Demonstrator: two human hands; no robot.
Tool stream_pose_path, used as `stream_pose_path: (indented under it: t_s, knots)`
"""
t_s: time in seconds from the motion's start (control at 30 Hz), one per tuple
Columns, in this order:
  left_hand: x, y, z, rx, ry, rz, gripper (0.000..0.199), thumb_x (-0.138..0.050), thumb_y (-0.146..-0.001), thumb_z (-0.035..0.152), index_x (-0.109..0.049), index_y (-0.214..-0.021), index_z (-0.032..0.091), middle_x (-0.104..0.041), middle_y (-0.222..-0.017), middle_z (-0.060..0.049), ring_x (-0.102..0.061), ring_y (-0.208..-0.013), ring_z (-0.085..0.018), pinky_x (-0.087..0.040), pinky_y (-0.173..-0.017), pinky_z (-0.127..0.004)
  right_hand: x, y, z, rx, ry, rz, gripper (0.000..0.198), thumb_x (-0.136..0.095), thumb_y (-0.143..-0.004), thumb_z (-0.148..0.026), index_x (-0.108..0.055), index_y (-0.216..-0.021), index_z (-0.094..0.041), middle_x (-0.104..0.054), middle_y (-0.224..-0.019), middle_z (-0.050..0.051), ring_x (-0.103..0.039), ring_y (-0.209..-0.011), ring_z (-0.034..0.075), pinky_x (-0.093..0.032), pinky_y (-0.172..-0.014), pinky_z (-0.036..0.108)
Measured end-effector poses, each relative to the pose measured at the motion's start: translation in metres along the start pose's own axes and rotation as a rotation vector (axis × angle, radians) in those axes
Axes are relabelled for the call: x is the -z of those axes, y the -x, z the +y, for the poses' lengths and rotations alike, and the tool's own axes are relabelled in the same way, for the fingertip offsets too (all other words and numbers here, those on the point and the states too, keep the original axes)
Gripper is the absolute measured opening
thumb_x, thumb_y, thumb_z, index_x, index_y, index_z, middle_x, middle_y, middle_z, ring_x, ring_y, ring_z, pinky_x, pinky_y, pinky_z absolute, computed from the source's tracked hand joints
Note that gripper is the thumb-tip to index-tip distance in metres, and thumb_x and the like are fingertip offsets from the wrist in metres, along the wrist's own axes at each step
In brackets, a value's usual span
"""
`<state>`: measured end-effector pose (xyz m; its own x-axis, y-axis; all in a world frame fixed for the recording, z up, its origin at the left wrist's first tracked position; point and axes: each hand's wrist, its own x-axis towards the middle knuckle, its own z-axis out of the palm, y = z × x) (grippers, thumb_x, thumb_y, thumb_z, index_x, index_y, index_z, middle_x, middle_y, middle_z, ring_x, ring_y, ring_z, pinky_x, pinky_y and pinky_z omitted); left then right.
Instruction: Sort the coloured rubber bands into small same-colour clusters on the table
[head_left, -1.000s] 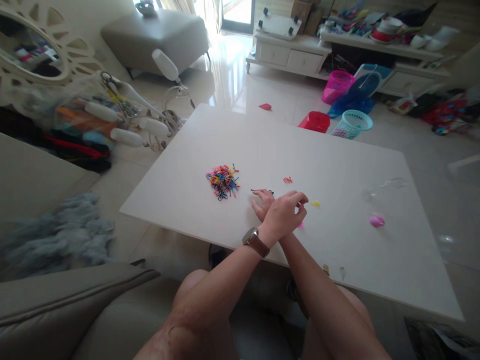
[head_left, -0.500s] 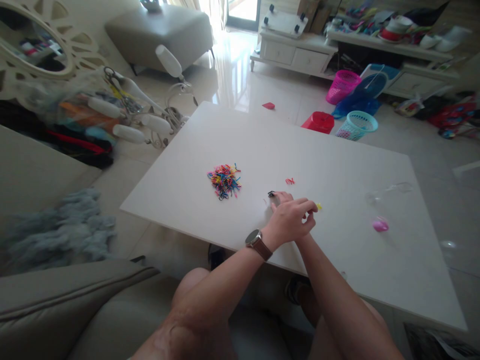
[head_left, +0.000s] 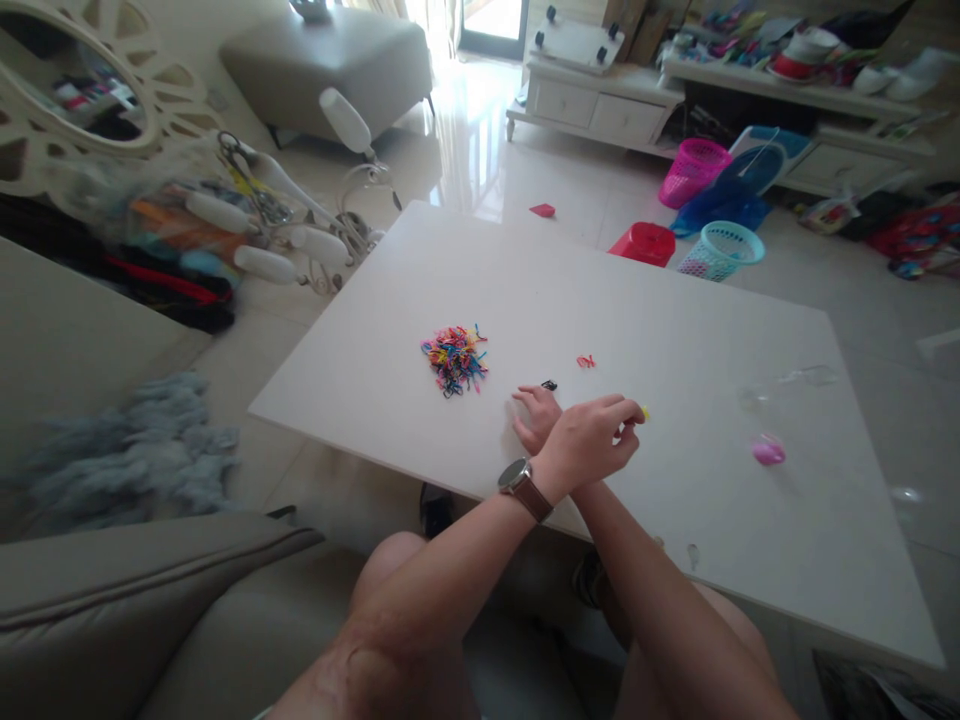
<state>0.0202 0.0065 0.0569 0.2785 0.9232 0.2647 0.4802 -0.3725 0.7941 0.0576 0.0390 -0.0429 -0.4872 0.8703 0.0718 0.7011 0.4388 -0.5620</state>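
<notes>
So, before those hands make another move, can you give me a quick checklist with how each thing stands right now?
1. Multicoloured pile in one heap on the white table: ok.
2. Red pieces apart from the black pieces: ok, bare tabletop shows between them.
3. Forearms uncrossed: not ok, the left, with the watch, crosses over the right.
4. Right hand open: ok, fingers and thumb are apart.
5. Left hand free of the yellow piece: cannot tell, it shows right at the fingertips.
6. Pink object clear of both hands: ok.
</notes>
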Motion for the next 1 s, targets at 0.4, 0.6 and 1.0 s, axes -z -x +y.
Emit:
stream_pose_path:
  t_s: [0.4, 0.6, 1.0]
  knots:
    - [0.004, 0.0, 0.002, 0.014, 0.089, -0.011, 0.02, -0.05, -0.088, 0.013, -0.066, -0.098, 0.021, -0.071, -0.099, -0.001, -0.062, -0.077, -0.013, -0.049, -0.074, -0.025, -0.023, -0.009, -0.057, -0.05, 0.007, -0.22, 0.054, -0.052, -0.092, -0.024, -0.053, -0.146, -0.019, -0.048, -0.155, 0.012, -0.037, -0.143, 0.028, -0.04, -0.115, 0.051]
    - [0.005, -0.001, 0.004, 0.015, 0.106, -0.004, 0.02, -0.05, -0.087, 0.012, -0.066, -0.097, 0.02, -0.071, -0.098, -0.001, -0.062, -0.077, -0.013, -0.049, -0.075, -0.026, -0.026, -0.009, -0.059, -0.053, 0.045, -0.219, 0.058, -0.05, -0.093, -0.025, -0.047, -0.151, -0.02, -0.046, -0.159, 0.009, -0.036, -0.143, 0.028, -0.039, -0.115, 0.053]
    - [0.004, -0.002, 0.002, 0.055, 0.084, -0.036, 0.019, -0.051, -0.088, 0.013, -0.066, -0.098, 0.021, -0.071, -0.1, -0.003, -0.064, -0.079, -0.013, -0.051, -0.077, -0.026, -0.025, -0.01, -0.059, -0.077, 0.045, -0.254, 0.061, -0.048, -0.094, -0.026, -0.043, -0.154, -0.02, -0.044, -0.16, 0.009, -0.033, -0.145, 0.026, -0.037, -0.116, 0.051]
